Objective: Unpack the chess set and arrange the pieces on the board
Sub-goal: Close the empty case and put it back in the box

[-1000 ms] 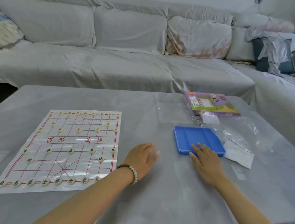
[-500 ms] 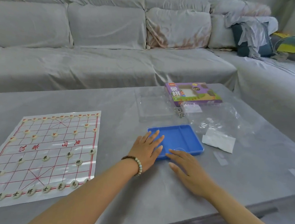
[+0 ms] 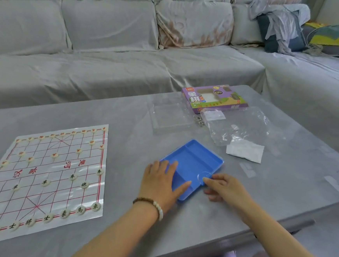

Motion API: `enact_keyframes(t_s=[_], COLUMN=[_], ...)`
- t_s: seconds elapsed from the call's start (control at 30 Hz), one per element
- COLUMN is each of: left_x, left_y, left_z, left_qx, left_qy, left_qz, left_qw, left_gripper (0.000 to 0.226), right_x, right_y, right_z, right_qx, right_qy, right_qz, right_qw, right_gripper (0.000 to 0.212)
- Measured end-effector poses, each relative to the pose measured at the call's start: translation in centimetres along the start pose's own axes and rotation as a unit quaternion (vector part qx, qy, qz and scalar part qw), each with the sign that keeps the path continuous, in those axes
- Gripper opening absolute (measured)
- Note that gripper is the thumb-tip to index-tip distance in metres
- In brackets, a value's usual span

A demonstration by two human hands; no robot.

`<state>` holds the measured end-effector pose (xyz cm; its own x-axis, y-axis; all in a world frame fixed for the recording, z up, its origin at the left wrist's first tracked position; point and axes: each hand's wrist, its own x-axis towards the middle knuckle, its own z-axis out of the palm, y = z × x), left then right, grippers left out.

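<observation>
A paper chess board (image 3: 45, 177) with red lines lies flat on the left of the grey table (image 3: 125, 114), with several round cream pieces (image 3: 84, 185) standing on it along both ends and in the rows between. An empty blue plastic tray (image 3: 196, 161) sits turned at an angle in the table's middle. My left hand (image 3: 161, 185) lies flat with straight fingers over the tray's left near corner. My right hand (image 3: 223, 188) holds the tray's near right edge, with the thumb under and the fingers on the rim.
A purple chess box (image 3: 213, 99) stands at the table's far side. A clear plastic lid (image 3: 169, 116), a crumpled clear bag (image 3: 239, 125), a white paper slip (image 3: 244, 150) and small metal bits (image 3: 200, 121) lie beside it. A grey covered sofa (image 3: 110, 42) runs behind the table.
The view has swung to the right. Both hands moved onto the blue tray, and the tray has been turned from square to diagonal and drawn nearer.
</observation>
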<state>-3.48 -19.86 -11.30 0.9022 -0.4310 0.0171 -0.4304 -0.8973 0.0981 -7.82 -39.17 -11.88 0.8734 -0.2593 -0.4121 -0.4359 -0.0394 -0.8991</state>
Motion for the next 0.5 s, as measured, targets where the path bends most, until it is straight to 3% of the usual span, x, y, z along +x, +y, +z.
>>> enact_keyframes(t_s=[0.13, 0.33, 0.5], left_x=[2.6, 1.7, 0.0], left_y=[-1.5, -2.7, -4.5], left_z=[0.8, 1.2, 1.0], left_qx=[-0.099, -0.274, -0.433], left_qy=[-0.072, 0.018, 0.079], left_qz=[-0.121, -0.147, -0.153], left_qw=[0.985, 0.950, 0.885], left_gripper=[0.100, 0.077, 0.065], right_x=[0.0, 0.0, -0.4], right_y=[-0.6, -1.2, -1.4], right_z=[0.9, 1.5, 2.7], right_qx=[0.033, 0.050, 0.095], right_qy=[-0.016, -0.064, -0.104], right_qz=[0.029, 0.058, 0.000], right_qw=[0.999, 0.995, 0.990], right_gripper=[0.041, 0.033, 0.034])
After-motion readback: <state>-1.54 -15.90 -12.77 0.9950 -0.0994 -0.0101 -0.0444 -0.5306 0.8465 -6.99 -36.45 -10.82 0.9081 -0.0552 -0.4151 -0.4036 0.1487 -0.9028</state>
